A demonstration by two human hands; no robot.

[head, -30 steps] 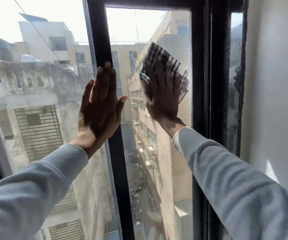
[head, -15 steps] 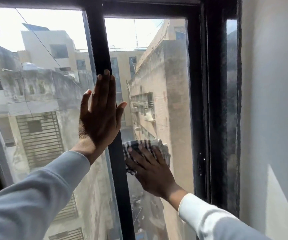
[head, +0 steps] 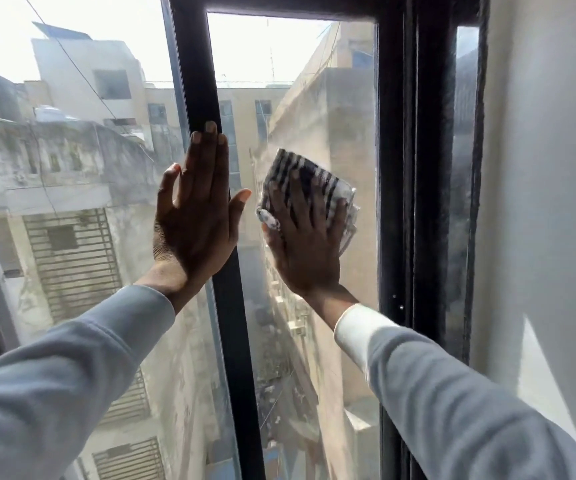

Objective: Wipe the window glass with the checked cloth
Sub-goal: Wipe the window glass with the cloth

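My right hand [head: 305, 244] presses the checked cloth [head: 328, 188], black and white and folded, flat against the right pane of window glass [head: 314, 98] at mid height. The fingers are spread over the cloth, and its upper and right edges show beyond them. My left hand [head: 196, 216] lies flat with its fingers together, its palm on the left pane [head: 72, 168] and its fingertips on the black centre bar [head: 196, 81]. It holds nothing.
The black window frame [head: 418, 168] stands right of the wiped pane, with a narrow strip of glass and a pale wall [head: 549, 168] beyond it. Buildings and an alley far below show through the glass.
My right hand swept the cloth from the upper pane down to low beside the centre bar, then back up to mid height. My left hand stayed in place.
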